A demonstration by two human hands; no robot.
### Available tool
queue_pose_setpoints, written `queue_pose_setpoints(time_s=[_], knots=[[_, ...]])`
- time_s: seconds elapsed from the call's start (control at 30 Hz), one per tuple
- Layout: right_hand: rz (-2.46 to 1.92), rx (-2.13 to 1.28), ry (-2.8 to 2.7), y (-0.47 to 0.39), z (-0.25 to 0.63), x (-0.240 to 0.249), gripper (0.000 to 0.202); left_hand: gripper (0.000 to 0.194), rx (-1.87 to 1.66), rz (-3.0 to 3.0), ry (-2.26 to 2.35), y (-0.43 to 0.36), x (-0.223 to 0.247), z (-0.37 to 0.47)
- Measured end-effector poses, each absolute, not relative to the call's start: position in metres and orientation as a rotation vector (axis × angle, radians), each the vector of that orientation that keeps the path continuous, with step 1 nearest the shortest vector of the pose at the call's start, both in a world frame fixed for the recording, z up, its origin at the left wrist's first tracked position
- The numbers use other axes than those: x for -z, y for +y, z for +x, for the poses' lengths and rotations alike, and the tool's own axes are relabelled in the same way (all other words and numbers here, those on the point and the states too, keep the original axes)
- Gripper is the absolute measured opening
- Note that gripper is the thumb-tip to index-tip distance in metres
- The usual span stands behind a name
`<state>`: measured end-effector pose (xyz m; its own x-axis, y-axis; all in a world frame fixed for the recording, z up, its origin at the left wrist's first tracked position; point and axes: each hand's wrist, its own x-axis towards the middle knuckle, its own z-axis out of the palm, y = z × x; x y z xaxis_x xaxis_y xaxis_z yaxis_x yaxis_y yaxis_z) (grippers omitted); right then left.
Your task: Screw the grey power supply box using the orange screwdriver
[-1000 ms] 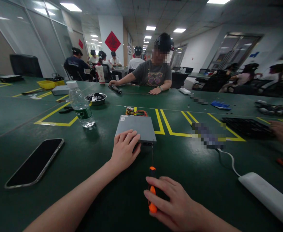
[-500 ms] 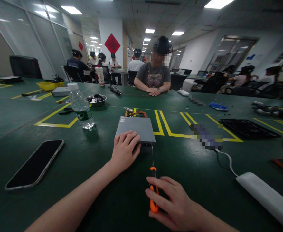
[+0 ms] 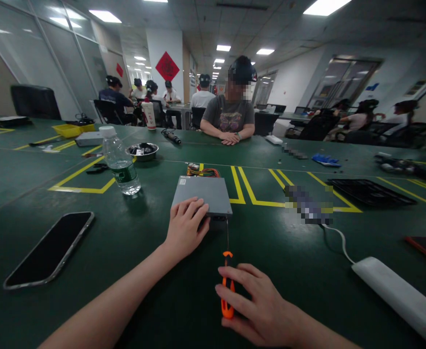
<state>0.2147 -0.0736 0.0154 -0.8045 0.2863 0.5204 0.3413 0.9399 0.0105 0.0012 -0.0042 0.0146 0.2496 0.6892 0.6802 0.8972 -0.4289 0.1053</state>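
Observation:
A grey metal computer power supply [image 3: 207, 189] lies flat on the green table, its bundle of coloured wires [image 3: 203, 171] at the far side. My left hand [image 3: 186, 225] grips its near left part, fingers over the top and thumb at the front edge. In my right hand [image 3: 251, 300] is a screwdriver [image 3: 228, 291] with an orange and black handle, held between thumb and fingers. Its thin shaft points away from me and reaches the near right corner of the power supply. Whether the tip sits in a screw is too small to tell.
Left of the power supply stand a water bottle [image 3: 122, 167] and a steel bowl [image 3: 143, 151]; a phone [image 3: 51, 249] lies nearer. At right are a white power strip [image 3: 394, 291] with its cord and a black panel [image 3: 370, 191]. A person [image 3: 229, 114] sits opposite.
The screwdriver's handle looks slightly turned in my right hand. My left hand stays on the power supply, and the whole view has shifted a little.

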Motion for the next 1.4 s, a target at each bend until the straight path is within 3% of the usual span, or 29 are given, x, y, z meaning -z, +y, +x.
queue_pose_setpoints(time_s=[0.27,1.1,1.27,1.4], knots=[[-0.408,0.126,-2.454,-0.073,0.211,-0.013,0.024,0.025,0.968,-2.221,-1.466,-0.004,-0.015,0.001],[-0.455,0.124,-2.525,-0.075,0.215,-0.015,0.030,0.025,0.952,-2.215,-1.473,-0.003,-0.014,0.001],[-0.501,0.078,-2.415,-0.075,0.216,-0.008,0.041,0.025,0.953,-2.218,-1.470,-0.004,-0.015,0.001],[-0.461,0.034,-2.486,-0.073,0.217,-0.013,0.036,0.025,0.947,-2.219,-1.473,-0.004,-0.014,0.001]])
